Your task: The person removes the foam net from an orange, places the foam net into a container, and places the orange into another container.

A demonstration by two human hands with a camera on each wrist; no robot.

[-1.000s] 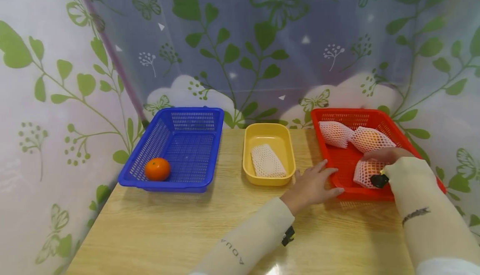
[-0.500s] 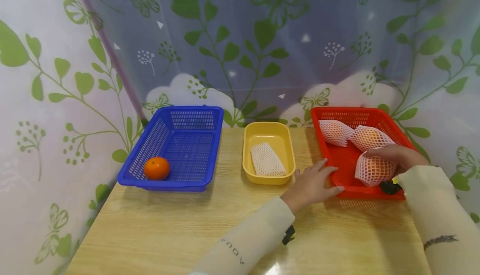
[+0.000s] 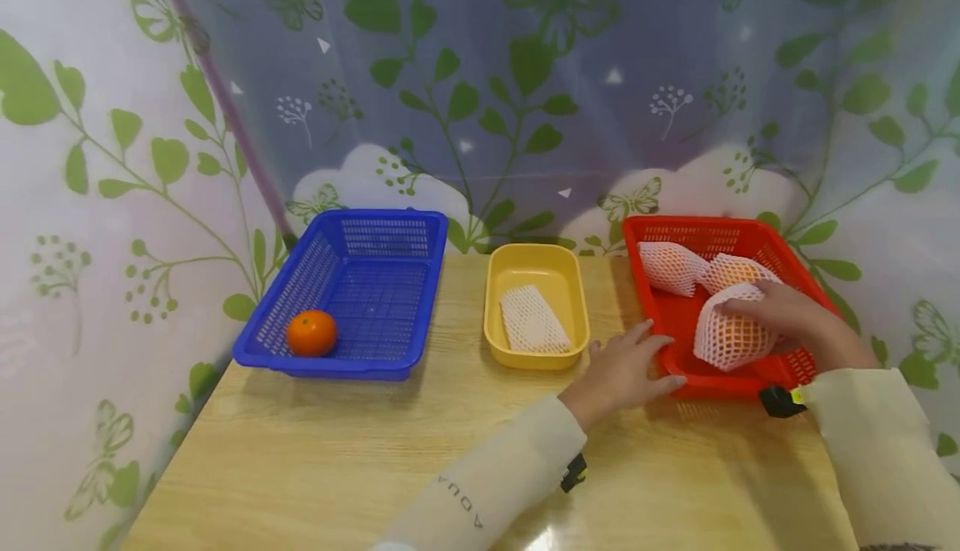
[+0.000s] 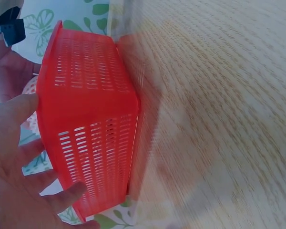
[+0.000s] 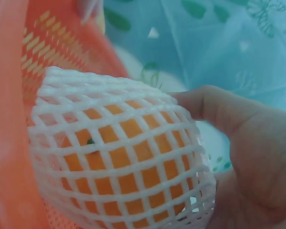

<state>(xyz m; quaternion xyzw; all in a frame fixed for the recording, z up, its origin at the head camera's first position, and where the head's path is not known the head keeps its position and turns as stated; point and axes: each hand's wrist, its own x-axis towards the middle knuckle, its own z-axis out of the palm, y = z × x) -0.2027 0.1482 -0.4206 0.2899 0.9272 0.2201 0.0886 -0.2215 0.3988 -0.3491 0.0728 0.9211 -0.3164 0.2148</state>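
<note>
My right hand (image 3: 806, 324) grips an orange in a white foam net sleeve (image 3: 731, 336) over the right side of the red basket (image 3: 678, 330). Up close in the right wrist view, thumb and fingers are around the netted fruit (image 5: 128, 160), its green stem spot showing through the mesh. My left hand (image 3: 618, 374) lies at the basket's near left corner, fingers spread and thumb at the rim, as the left wrist view also shows beside the basket's perforated wall (image 4: 93, 138). Two more netted fruits (image 3: 670, 267) lie along the back of the basket, one partly hidden by the held orange.
A yellow tray (image 3: 534, 259) in the middle holds a flat, white foam net sleeve (image 3: 534, 322). On the left a blue basket (image 3: 375, 305) contains one bare orange (image 3: 311, 333). A leaf-patterned curtain (image 3: 465, 101) hangs behind the wooden table (image 3: 337, 459).
My right hand has taken hold of the nearest netted orange, raised it and shifted it a little left, with its wrist drawn back toward me. The left hand has stayed at the corner.
</note>
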